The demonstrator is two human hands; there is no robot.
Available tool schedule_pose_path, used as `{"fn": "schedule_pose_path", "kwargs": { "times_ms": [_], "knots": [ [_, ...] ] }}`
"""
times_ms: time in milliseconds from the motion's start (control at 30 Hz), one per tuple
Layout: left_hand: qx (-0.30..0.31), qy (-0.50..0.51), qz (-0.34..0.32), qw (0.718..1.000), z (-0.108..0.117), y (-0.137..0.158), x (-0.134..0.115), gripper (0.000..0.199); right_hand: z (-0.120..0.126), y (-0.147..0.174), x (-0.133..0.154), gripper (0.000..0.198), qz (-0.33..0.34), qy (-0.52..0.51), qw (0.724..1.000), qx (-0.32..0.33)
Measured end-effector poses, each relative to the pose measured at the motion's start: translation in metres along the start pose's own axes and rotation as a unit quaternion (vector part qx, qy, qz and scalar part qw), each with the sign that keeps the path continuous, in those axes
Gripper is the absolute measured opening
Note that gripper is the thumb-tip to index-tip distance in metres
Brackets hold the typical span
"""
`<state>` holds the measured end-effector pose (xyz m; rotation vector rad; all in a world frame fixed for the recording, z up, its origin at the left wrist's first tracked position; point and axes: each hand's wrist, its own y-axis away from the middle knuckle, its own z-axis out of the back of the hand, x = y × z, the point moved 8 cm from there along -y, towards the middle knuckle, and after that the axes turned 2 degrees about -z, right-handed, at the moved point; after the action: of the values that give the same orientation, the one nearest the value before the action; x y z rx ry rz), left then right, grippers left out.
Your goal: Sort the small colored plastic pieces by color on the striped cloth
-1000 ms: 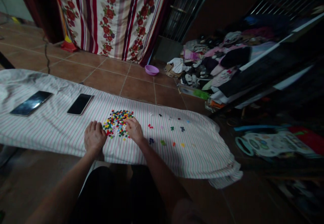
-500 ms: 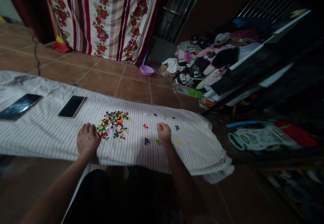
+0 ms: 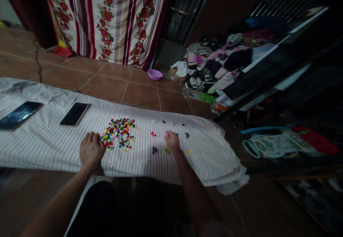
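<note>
A heap of small multicoloured bead-like pieces lies on the striped cloth. My left hand rests palm down at the heap's left edge, its fingers loosely laid on the cloth. To the right, small colour groups are spread out: red pieces, purple pieces, green pieces, grey pieces and yellow pieces. Among them my right hand is low over the cloth, thumb and finger pinched at a small pink piece. Dark green pieces beside its knuckles are partly hidden.
Two dark-screened devices lie at left, a phone and a larger tablet. Single pieces form a row along the far side, including a blue piece. Beyond the striped cloth, a purple basin stands on the tiled floor.
My right hand has shifted slightly left and down at the fingertips, and more of the pink shows there. My left hand stays beside the heap. The view has tilted slightly.
</note>
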<state>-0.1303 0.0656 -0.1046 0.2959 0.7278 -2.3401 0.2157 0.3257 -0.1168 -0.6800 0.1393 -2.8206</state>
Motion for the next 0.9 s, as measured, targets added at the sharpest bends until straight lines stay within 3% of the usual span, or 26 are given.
{"fn": "schedule_pose_path", "kwargs": {
  "times_ms": [233,633,900],
  "knots": [
    [0.001,-0.016,-0.014,1.0,-0.001,0.0,-0.001,0.037,-0.002,-0.001,0.006,0.029,0.037,0.014,0.999,0.002],
    [0.022,0.005,0.008,1.0,-0.003,-0.001,0.001,0.04,0.007,-0.001,0.005,0.031,0.038,-0.042,0.998,0.01],
    [0.017,-0.018,0.005,1.0,-0.002,-0.001,-0.001,0.038,0.022,0.001,0.021,0.026,0.06,-0.03,0.997,-0.029]
  ]
}}
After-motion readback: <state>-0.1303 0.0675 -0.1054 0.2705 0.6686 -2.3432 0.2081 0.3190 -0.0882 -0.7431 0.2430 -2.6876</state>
